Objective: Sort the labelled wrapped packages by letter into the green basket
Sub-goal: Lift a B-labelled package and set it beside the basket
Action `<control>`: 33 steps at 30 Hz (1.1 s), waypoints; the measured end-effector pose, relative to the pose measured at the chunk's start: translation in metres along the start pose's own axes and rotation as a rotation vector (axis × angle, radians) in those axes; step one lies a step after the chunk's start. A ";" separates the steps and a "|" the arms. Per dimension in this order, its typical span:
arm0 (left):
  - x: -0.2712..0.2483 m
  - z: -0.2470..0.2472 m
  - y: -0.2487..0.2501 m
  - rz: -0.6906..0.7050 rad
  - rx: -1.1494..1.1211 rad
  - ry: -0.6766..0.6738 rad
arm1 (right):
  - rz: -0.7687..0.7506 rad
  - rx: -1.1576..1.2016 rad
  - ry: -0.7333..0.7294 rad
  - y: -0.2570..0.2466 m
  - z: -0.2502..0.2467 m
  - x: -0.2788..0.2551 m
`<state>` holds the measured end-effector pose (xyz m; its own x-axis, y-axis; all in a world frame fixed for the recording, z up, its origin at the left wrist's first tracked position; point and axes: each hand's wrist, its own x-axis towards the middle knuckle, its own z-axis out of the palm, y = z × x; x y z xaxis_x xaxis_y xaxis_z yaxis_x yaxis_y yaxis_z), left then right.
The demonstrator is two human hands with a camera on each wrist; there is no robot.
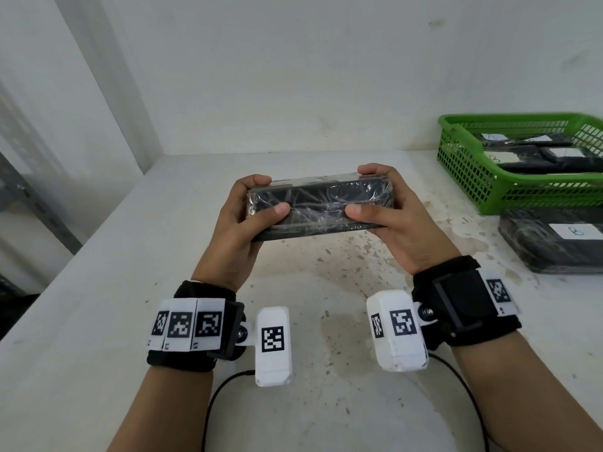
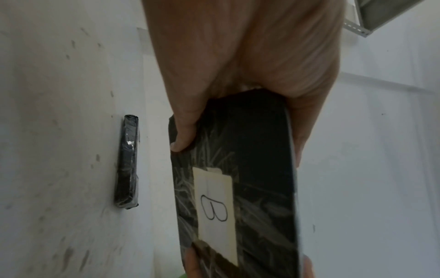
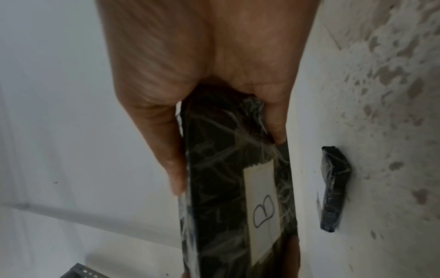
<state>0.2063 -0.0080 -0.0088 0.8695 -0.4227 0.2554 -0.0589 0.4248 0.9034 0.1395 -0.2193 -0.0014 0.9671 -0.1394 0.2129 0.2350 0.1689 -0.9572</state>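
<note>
Both hands hold one black package (image 1: 319,200) wrapped in clear film, lifted above the middle of the table. My left hand (image 1: 269,195) grips its left end and my right hand (image 1: 362,190) its right end, thumbs on the near face. A white label marked "B" (image 2: 214,203) sits on the package's underside, also seen as the label (image 3: 262,206) in the right wrist view. The green basket (image 1: 463,164) stands at the right rear, holding several black labelled packages (image 1: 528,154).
Another wrapped package (image 1: 554,239) with a white label lies on the table just in front of the basket. A flat package (image 2: 127,163) lies on the table in the left wrist view. White walls close the back and left. The tabletop (image 1: 326,288) is stained.
</note>
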 end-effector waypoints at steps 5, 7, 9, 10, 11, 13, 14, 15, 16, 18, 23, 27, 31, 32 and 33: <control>0.000 -0.001 -0.002 0.068 0.029 -0.005 | 0.099 0.028 0.026 -0.003 0.003 0.001; -0.001 0.000 -0.002 0.114 0.058 0.006 | 0.148 0.023 0.049 -0.006 0.005 0.000; -0.001 0.000 -0.001 0.135 0.051 0.031 | 0.170 0.016 0.035 -0.006 0.005 0.000; -0.001 0.000 -0.001 0.131 0.038 0.045 | 0.166 0.016 0.031 -0.007 0.005 0.000; -0.001 0.000 -0.001 0.121 0.029 0.062 | 0.161 0.027 0.034 -0.007 0.005 0.000; 0.000 -0.001 -0.001 0.100 0.031 0.113 | 0.136 0.065 0.037 -0.006 0.004 0.000; 0.002 -0.002 -0.002 0.077 0.026 0.153 | 0.112 0.081 0.032 -0.005 0.002 0.000; 0.003 -0.003 -0.004 0.039 0.009 0.194 | 0.087 0.088 0.026 -0.004 0.001 0.000; 0.005 -0.005 -0.005 -0.009 -0.010 0.220 | 0.066 0.091 0.022 -0.003 0.001 0.000; 0.006 -0.007 -0.005 -0.116 -0.026 0.229 | 0.046 0.100 0.024 -0.003 0.002 0.000; 0.007 -0.007 -0.007 -0.147 0.052 0.168 | 0.044 0.110 0.063 -0.003 -0.003 0.002; 0.007 -0.010 -0.008 -0.126 0.040 0.197 | 0.119 0.016 0.064 -0.003 -0.002 0.001; 0.005 -0.004 -0.008 -0.154 0.056 0.195 | 0.128 -0.075 0.061 -0.003 -0.006 0.004; 0.005 -0.002 -0.008 -0.156 0.080 0.209 | 0.130 -0.089 0.046 -0.003 -0.008 0.004; 0.005 -0.001 -0.008 -0.152 0.111 0.233 | 0.130 -0.096 0.020 -0.003 -0.009 0.004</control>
<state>0.2112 -0.0129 -0.0149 0.9610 -0.2738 0.0399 0.0384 0.2750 0.9607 0.1414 -0.2293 0.0004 0.9864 -0.1417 0.0834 0.0971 0.0924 -0.9910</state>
